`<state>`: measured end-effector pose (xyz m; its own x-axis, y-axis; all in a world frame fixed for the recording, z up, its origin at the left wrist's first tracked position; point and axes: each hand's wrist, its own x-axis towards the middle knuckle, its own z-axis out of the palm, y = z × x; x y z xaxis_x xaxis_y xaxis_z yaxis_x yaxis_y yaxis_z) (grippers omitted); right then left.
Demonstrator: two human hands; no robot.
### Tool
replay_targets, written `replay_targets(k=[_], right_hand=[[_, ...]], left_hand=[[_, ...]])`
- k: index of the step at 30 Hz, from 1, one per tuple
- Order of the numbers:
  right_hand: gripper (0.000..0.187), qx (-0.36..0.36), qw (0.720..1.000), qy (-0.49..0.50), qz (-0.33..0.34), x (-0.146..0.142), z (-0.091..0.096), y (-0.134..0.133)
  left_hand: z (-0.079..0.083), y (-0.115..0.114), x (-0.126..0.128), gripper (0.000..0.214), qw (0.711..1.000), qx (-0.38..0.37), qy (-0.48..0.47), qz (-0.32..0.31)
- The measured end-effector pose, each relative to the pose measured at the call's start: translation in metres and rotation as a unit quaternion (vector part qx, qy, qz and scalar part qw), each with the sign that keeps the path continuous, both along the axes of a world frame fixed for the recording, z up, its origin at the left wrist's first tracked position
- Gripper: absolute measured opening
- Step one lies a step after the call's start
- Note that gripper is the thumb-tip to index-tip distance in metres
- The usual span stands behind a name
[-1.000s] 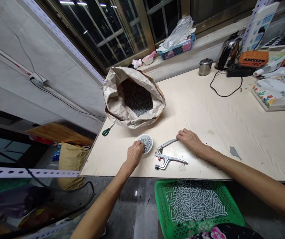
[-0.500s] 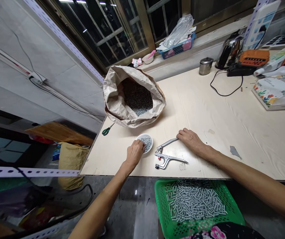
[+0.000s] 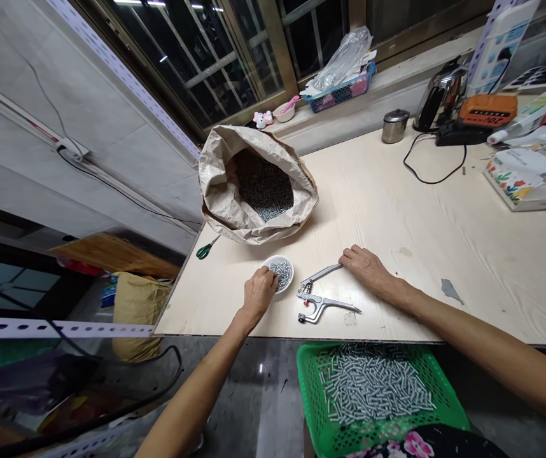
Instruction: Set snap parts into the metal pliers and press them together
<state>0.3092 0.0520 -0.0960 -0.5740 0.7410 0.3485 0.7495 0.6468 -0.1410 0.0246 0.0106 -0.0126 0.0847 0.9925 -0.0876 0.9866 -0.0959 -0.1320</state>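
Note:
My left hand reaches over the near left rim of a small white bowl filled with small silvery metal pieces that look like screws. Its fingers are pinched together at those pieces; what sits between the fingertips is hidden. A pair of grey snap pliers lies on the table to the right of the bowl, handles spread apart, with a spring and a red part near its jaws. My right hand has its fingers closed around the tip of the upper handle.
Behind the bowl stands an open paper sack holding a mass of small metal pieces. Green-handled scissors lie at the left edge. Below the table's front edge is a green basket of metal pieces. A kettle and a tissue pack stand back right.

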Motion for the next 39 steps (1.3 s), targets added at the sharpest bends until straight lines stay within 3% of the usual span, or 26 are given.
replay_targets(k=[10,15,17,19,22,25,27,33,39], right_hand=[[0.019,-0.035,0.999,-0.012,-0.005,0.000,0.004,0.000],[0.019,-0.016,0.999,0.015,-0.028,0.000,0.032,-0.018],[0.014,-0.023,0.999,0.034,0.004,-0.003,0.045,-0.034],[0.015,-0.058,0.995,0.049,0.063,-0.010,0.052,-0.051],[0.017,-0.085,0.993,0.033,0.076,-0.022,0.044,-0.068],[0.013,-0.100,0.993,0.014,0.066,-0.030,0.024,-0.071],[0.011,-0.090,0.992,0.010,0.084,-0.031,0.012,-0.069],[0.021,0.013,0.992,0.002,0.129,-0.024,0.002,-0.065],[0.021,0.004,0.991,-0.007,0.132,-0.023,0.006,-0.065]], left_hand=[[0.001,-0.004,-0.011,0.012,0.989,0.036,-0.146,-0.013],[0.014,-0.015,-0.001,0.018,0.966,0.093,-0.241,-0.017],[0.020,-0.026,0.011,0.019,0.948,0.083,-0.308,0.002],[0.022,-0.039,0.023,0.021,0.921,0.025,-0.384,0.050],[0.012,-0.053,0.037,0.028,0.859,-0.060,-0.489,0.140],[-0.005,-0.058,0.040,0.034,0.800,-0.078,-0.559,0.201],[-0.014,-0.058,0.039,0.037,0.777,-0.085,-0.582,0.226],[-0.021,-0.061,0.041,0.042,0.762,-0.091,-0.592,0.244],[-0.024,-0.064,0.045,0.044,0.764,-0.091,-0.585,0.255]])
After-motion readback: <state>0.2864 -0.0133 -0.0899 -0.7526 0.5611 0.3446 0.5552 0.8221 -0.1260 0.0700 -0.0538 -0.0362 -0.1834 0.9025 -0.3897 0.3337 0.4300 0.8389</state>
